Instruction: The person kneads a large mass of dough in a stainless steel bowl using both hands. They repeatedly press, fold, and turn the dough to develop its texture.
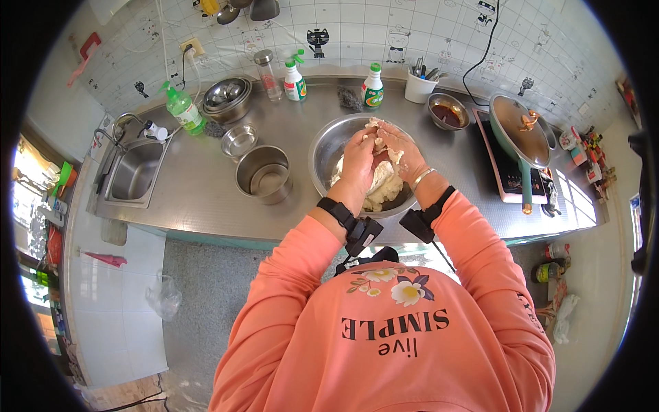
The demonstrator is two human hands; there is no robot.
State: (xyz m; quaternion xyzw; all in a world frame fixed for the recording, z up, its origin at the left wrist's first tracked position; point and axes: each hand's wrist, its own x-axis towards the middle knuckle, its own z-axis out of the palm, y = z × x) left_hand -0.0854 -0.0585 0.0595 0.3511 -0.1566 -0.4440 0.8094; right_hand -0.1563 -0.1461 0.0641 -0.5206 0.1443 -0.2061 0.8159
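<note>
A wide stainless steel bowl (322,135) stands at the front of the counter. Inside it lies a rough lump of pale dough (383,193) with loose white flour around it. Above the dough, my left hand (358,158) and my right hand (402,149) meet, fingertips close together. Sticky dough bits cling to both, most thickly on the fingers of the right. The palms and the space between the hands are partly hidden, so whether either grips a piece of dough is unclear.
Left of the bowl stand a steel pot (264,175) and a small metal bowl (240,141). A bowl of dark red sauce (448,114) sits at the back right, beside a lidded pan (520,131) on an induction cooker (507,177). A sink (135,170) is far left.
</note>
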